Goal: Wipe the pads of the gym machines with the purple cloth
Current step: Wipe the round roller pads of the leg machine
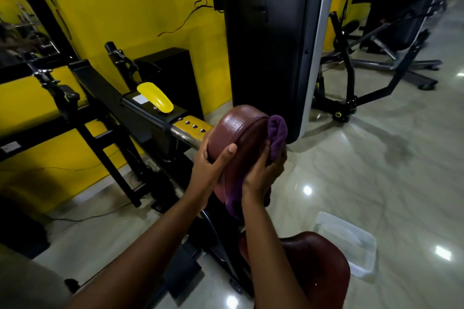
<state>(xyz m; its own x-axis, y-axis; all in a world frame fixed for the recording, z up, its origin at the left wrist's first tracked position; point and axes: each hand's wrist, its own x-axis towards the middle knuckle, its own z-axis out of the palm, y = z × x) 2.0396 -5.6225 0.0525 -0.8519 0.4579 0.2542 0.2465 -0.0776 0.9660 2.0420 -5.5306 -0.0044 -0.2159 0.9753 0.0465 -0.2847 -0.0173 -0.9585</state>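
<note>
- Head view: two bare hands are up at one brown pad [237, 130] mounted on the end of a black machine frame [105, 98].
- One purple cloth [277, 133] is in sight, draped over the pad's right edge; a fold shows above the fingers and a tail hangs below the wrist.
- The right hand [262, 173] presses the cloth against the pad's right side, its grip curled around cloth and pad edge together.
- The left hand [213, 160] clasps the pad's left side bare, thumb lying across the front face; no cloth lies under it.
- A second brown pad, the seat [319, 266], sits lower, beneath the right forearm.
- One clear plastic tub [351, 241] stands on the glossy floor [376, 158] just right of the seat.
- One yellow lever [155, 98] sits on the frame, left of the pad.
</note>
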